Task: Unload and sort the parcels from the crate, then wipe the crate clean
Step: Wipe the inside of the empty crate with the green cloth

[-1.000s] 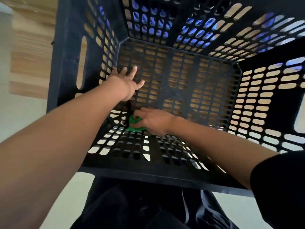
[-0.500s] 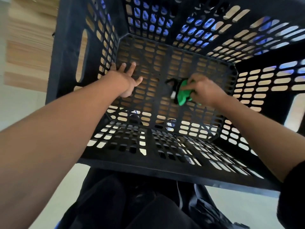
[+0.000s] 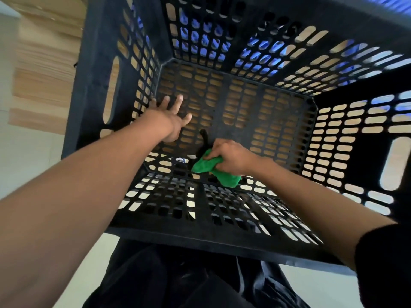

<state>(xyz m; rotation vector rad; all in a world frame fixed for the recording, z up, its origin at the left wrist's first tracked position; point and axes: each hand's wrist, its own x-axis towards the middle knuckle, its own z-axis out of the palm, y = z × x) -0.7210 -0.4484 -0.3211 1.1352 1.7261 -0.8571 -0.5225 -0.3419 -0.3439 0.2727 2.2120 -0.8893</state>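
Open-topped crate, slotted walls around

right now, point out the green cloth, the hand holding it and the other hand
green cloth (image 3: 205, 166), head view, on the bunched fold left of the knuckles
right hand (image 3: 230, 156), head view, on the back of the hand
left hand (image 3: 170, 123), head view, on the back of the hand, fingers spread

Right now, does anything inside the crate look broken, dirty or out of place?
No damage shows. The crate holds no parcels; the right hand grips a green cloth near its floor, and the left hand presses flat there.
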